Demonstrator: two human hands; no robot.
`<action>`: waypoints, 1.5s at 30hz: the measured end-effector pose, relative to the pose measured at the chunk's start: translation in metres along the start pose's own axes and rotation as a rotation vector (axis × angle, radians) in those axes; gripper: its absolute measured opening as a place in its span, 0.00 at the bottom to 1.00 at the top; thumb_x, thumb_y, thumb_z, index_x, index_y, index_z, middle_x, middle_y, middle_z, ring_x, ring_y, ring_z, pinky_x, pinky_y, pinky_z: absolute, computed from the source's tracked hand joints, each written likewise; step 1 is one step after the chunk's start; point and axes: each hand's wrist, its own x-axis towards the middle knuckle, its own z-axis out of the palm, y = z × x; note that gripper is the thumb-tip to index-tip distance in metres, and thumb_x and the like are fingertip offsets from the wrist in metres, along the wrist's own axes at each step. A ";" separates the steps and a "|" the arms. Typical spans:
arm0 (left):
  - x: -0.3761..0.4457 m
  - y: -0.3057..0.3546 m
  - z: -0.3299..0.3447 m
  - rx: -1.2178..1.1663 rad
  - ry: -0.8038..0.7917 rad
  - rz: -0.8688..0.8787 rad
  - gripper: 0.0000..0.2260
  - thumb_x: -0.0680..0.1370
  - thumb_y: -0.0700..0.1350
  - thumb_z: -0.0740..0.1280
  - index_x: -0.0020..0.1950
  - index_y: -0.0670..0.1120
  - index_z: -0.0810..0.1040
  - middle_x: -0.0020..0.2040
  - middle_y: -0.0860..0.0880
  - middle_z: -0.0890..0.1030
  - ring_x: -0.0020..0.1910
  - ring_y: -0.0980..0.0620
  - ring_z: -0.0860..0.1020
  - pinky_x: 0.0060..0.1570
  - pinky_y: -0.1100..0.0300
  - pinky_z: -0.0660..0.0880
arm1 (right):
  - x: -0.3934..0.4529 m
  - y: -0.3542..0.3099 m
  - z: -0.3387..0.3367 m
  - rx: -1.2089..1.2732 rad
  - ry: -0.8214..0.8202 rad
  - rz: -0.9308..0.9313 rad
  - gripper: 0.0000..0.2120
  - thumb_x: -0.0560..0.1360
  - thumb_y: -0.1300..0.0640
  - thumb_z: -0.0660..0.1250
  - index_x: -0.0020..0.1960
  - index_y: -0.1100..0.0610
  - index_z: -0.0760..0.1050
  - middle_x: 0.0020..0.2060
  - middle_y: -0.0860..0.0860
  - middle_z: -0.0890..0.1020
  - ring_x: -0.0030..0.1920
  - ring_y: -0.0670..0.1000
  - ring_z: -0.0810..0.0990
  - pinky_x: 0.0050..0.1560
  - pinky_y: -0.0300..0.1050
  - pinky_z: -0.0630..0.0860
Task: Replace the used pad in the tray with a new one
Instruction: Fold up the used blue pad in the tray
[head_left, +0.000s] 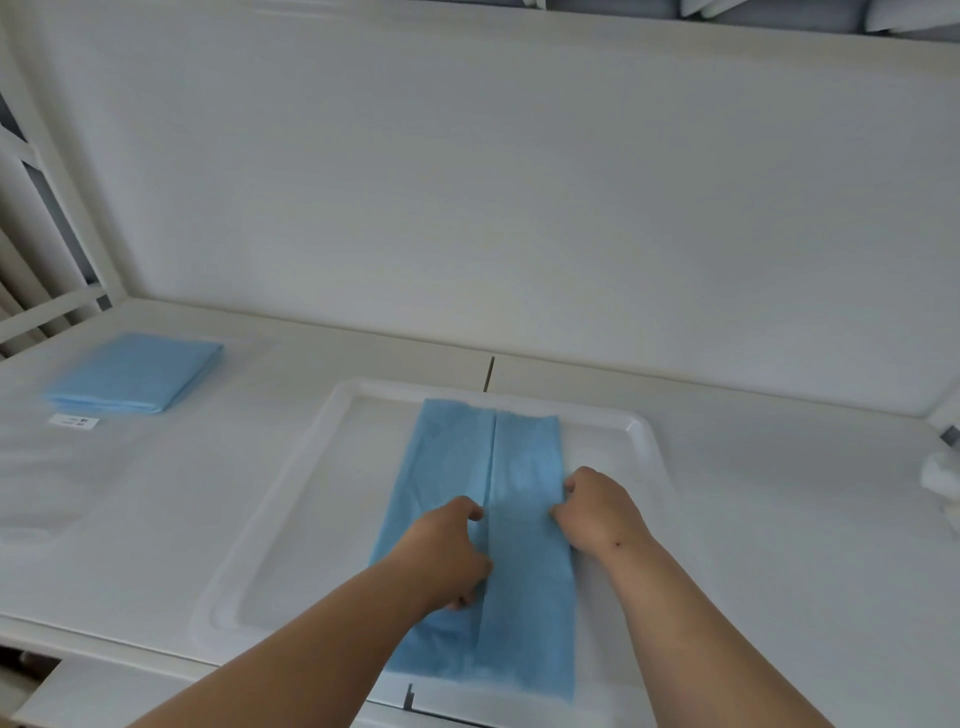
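Pad (524, 467) lengthwise along tray (291, 493)

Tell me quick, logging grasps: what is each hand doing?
Left hand: grips the blue pad at its centre fold.
Right hand: grips its right edge.

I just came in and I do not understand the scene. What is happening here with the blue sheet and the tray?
A person is working on a blue pad that lies folded into a long strip in a white tray on the white table. The left hand pinches the pad at its middle fold, and the right hand grips its right edge. The pad is not yet spread over the tray. A stack of folded blue pads lies apart at the far left of the table.
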 end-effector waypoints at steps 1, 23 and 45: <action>0.000 0.000 0.000 0.024 0.003 0.007 0.21 0.74 0.39 0.65 0.65 0.50 0.68 0.38 0.43 0.80 0.30 0.49 0.79 0.36 0.52 0.81 | 0.000 0.001 0.000 0.013 0.002 -0.005 0.08 0.72 0.58 0.63 0.37 0.53 0.65 0.34 0.48 0.72 0.34 0.49 0.70 0.29 0.42 0.62; -0.002 -0.005 0.008 0.515 0.096 0.254 0.23 0.77 0.46 0.60 0.73 0.57 0.65 0.65 0.50 0.74 0.63 0.49 0.74 0.61 0.57 0.72 | 0.005 -0.009 -0.013 -0.066 0.006 0.043 0.03 0.75 0.56 0.60 0.45 0.54 0.66 0.42 0.49 0.73 0.45 0.54 0.74 0.42 0.44 0.70; -0.008 -0.011 -0.013 0.843 -0.072 0.353 0.44 0.67 0.69 0.68 0.77 0.57 0.54 0.68 0.52 0.61 0.69 0.48 0.61 0.70 0.52 0.62 | -0.006 -0.007 -0.009 -0.092 -0.130 0.094 0.02 0.68 0.59 0.63 0.38 0.56 0.70 0.35 0.52 0.78 0.38 0.55 0.81 0.33 0.40 0.71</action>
